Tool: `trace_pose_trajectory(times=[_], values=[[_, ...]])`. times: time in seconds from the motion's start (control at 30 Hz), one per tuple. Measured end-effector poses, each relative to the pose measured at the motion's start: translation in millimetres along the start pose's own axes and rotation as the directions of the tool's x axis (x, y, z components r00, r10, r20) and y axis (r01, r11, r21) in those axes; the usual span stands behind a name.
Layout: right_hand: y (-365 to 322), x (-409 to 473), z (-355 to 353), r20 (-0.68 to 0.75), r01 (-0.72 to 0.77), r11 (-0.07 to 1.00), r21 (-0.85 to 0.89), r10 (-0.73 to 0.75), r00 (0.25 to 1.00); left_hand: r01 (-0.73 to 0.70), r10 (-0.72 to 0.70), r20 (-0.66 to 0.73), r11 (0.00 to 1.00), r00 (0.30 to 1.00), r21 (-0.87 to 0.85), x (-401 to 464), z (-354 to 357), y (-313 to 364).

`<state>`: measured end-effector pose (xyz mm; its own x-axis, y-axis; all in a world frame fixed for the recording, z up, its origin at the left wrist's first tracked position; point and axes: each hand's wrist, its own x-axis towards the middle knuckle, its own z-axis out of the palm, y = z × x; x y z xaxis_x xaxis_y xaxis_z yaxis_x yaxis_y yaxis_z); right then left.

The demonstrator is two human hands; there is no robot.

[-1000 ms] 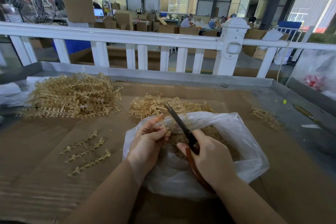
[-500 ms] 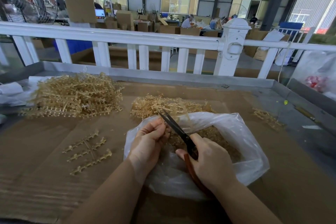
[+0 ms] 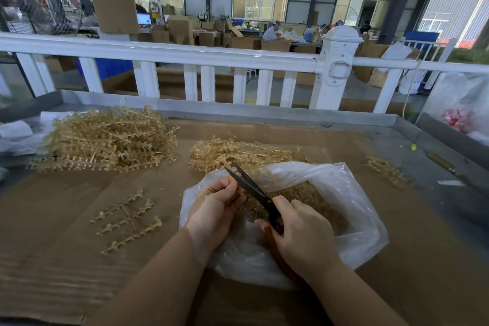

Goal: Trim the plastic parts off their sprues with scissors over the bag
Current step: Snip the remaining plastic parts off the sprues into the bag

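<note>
A clear plastic bag [image 3: 352,193] lies open on the cardboard-covered table, with tan trimmed parts [image 3: 312,198] heaped inside. Over its left mouth my left hand [image 3: 214,206] pinches a tan sprue piece, mostly hidden by the fingers. My right hand [image 3: 304,233] grips scissors [image 3: 251,188] with dark blades and reddish handles. The blades are slightly parted and point up-left, right beside the left fingertips.
A big heap of tan sprues [image 3: 105,140] lies at the far left, a smaller heap [image 3: 238,151] just behind the bag. One flat sprue [image 3: 127,219] lies left of the bag, a few bits [image 3: 386,169] at the right. A white railing [image 3: 238,55] backs the table.
The scissors have swung left and tipped lower, from pointing steeply up to lying against my left fingertips. Both hands stay over the bag.
</note>
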<state>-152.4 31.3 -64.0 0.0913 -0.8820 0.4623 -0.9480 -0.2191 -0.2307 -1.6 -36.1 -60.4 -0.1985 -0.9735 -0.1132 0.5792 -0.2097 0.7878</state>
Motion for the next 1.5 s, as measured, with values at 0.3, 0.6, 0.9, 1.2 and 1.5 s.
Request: trace_pose_trajectory(times=[0.3,0.6,0.9,1.2,1.5], values=[[-2.0,-0.1,-0.3,0.021,0.000,1.000,-0.004,0.000,1.000,-0.019,0.018,0.028,0.999,0.999,0.031,-1.0,0.9,0.3],[-1.0,-0.7,-0.2,0.011,0.012,1.000,0.015,-0.012,1.000,-0.021,0.021,0.003,0.998,1.000,0.059,-1.5,2.7,-0.8],[-2.2,0.3,-0.8,-0.004,0.020,1.000,0.013,-0.020,1.000,-0.016,0.016,0.000,0.998,1.000,0.061,-4.3,5.7,-0.6],[-6.3,0.6,-1.7,-0.066,0.029,0.997,-0.069,-0.034,0.997,-0.017,0.016,0.007,0.996,1.000,0.083,-3.7,4.8,-1.0],[-4.2,0.5,1.3,-0.030,0.045,0.999,-0.018,-0.046,0.999,-0.013,0.013,0.001,0.995,1.000,0.095,-3.8,4.7,-0.5]])
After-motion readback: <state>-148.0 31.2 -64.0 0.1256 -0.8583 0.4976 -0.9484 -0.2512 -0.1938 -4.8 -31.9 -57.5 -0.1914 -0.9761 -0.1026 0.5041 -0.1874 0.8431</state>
